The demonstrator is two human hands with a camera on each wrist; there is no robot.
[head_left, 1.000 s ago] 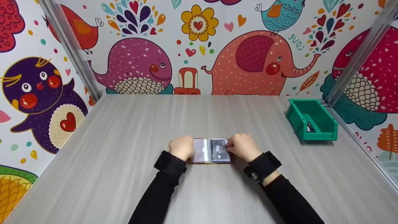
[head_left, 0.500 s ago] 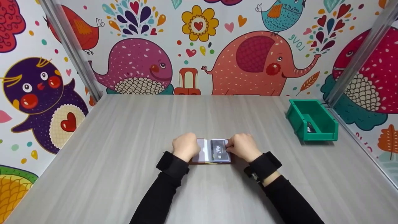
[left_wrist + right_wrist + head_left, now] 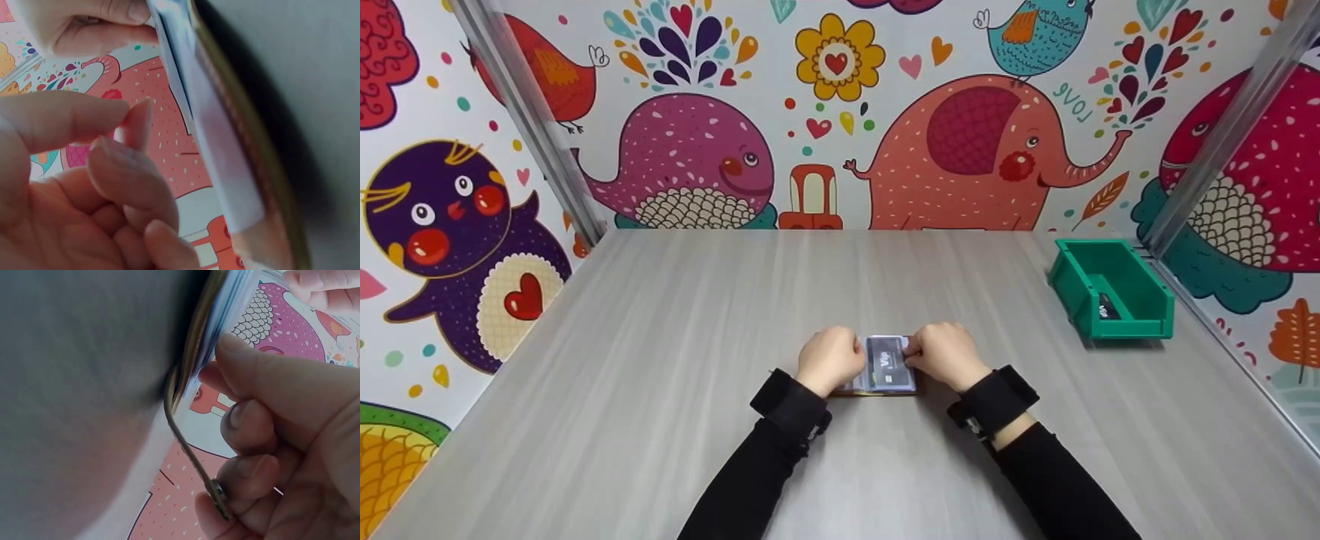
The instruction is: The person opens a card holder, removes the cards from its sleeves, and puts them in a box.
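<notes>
A brown card holder [image 3: 916, 384] lies unfolded on the table, with clear plastic sleeves between its covers. A dark card [image 3: 885, 367] printed "Vip" sits on its right side. My right hand [image 3: 949, 352] pinches the right edge of the holder's sleeves between thumb and index finger. A strap [image 3: 191, 455] with a snap reaches the right hand's other fingers. Over the holder's left side is my left hand [image 3: 831, 358], hiding most of that side. In the left wrist view, its fingers curl with thumb and index tips together, apart from the sleeves, and nothing shows between them.
A green bin [image 3: 1132, 328] stands at the back right of the grey table [image 3: 697, 300], with a dark card [image 3: 1106, 307] inside at its front. Walls printed with cartoon animals [image 3: 960, 165] rise behind and at both sides, framed by metal posts [image 3: 540, 120].
My left hand has moved right from the holder's left edge, across its left side and closer to the card. The right hand has stayed in place at the right edge.
</notes>
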